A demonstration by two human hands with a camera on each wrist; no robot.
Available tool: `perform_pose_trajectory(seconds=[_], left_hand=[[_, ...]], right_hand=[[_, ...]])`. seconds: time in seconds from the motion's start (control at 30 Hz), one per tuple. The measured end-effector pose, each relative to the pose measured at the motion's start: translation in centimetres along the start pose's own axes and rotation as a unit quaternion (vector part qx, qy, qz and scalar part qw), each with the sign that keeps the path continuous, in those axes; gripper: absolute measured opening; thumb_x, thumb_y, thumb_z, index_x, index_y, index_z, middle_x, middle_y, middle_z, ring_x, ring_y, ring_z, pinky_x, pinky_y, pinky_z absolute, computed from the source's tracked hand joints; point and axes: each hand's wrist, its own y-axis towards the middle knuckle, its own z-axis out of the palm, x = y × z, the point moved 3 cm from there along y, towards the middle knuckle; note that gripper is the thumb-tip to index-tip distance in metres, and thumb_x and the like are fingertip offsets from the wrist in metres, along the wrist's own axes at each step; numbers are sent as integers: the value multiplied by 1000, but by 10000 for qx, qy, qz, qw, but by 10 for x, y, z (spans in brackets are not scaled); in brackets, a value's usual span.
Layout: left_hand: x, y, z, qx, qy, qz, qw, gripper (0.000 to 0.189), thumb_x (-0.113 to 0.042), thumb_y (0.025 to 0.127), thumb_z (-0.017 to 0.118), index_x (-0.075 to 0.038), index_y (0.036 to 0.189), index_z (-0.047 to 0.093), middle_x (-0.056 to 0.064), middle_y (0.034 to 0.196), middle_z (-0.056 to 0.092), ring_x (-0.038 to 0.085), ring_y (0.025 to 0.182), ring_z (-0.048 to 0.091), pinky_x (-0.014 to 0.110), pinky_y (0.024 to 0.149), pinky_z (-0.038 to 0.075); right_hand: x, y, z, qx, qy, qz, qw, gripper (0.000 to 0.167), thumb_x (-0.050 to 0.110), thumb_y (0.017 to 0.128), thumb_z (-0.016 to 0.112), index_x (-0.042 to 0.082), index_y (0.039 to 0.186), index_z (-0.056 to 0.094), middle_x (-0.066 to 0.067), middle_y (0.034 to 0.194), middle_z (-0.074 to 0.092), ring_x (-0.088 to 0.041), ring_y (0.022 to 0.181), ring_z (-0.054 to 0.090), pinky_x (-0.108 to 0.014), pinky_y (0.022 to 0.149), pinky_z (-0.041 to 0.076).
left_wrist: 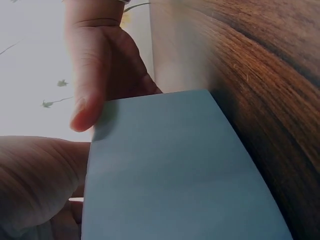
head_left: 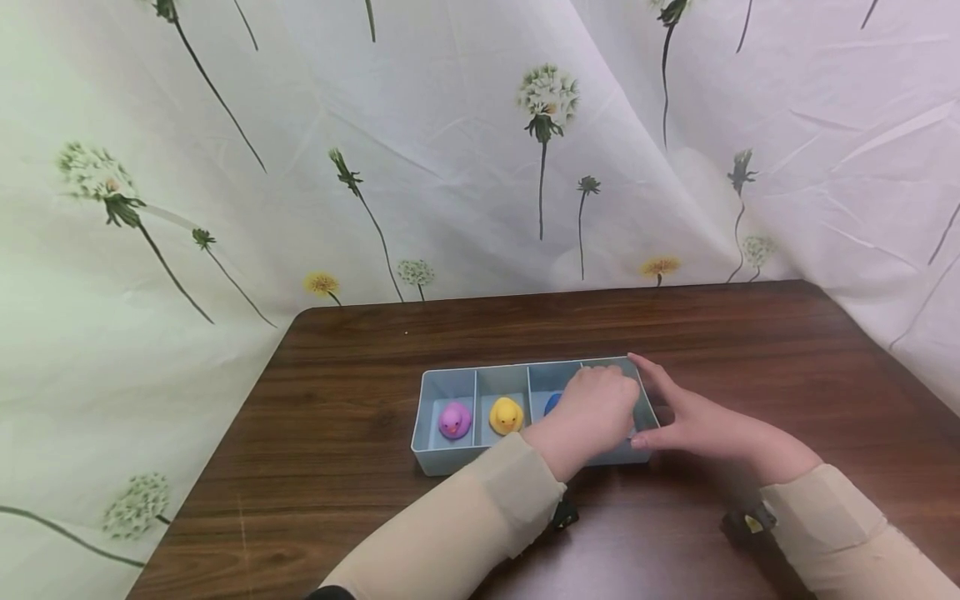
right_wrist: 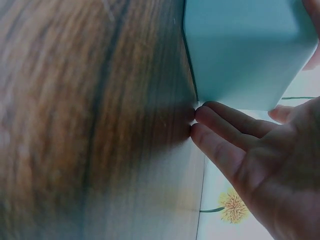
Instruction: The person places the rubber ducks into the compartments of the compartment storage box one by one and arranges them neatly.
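A light blue divided box [head_left: 452, 461] stands on the table. A purple rubber duck [head_left: 454, 420] sits in its leftmost compartment and a yellow rubber duck [head_left: 506, 415] in the one beside it. Farther right shows a sliver of a blue object [head_left: 552, 402], mostly behind my left hand [head_left: 600, 406]. That hand reaches down into the rightmost compartment with knuckles up; its fingertips are hidden, so I cannot tell what they hold. My right hand [head_left: 693, 421] spans the box's right end, thumb at the front corner, index finger at the back corner; other fingertips [right_wrist: 199, 131] are low by the far corner.
The box rests on a dark wooden table [head_left: 337, 433], with bare wood to its left and behind it. A pale cloth [head_left: 465, 167] printed with dandelions hangs behind the table's far edge. Small dark devices [head_left: 748, 525] sit under the wrists.
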Motion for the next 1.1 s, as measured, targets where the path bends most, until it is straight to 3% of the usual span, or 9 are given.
perform_pose_trajectory(seconds=[0.3,0.6,1.1], left_hand=[[-1,1,2,1,156,21,9999,15,-31,90,73,-18,96,76,-2,88,64,12,77,54,30,86,49],[-1,4,5,-70,169,32,9998,14,-31,90,72,-18,97,76,-3,89,65,12,76,55,31,85,49],[0,8,7,126,173,-110,9997,19,-31,88,75,-20,103,75,-3,94,67,13,79,57,34,90,48]], right_hand=[[0,0,0,-4,-37,-13,10000,105,30,87,77,18,158,1,-23,152,31,-39,137,34,-46,102,39],[3,-1,0,9,74,-121,9999,104,28,88,77,18,159,1,-24,152,31,-39,138,34,-24,98,40],[2,0,0,9,43,-62,10000,104,28,88,77,18,159,1,-24,151,32,-39,137,35,-28,99,40]])
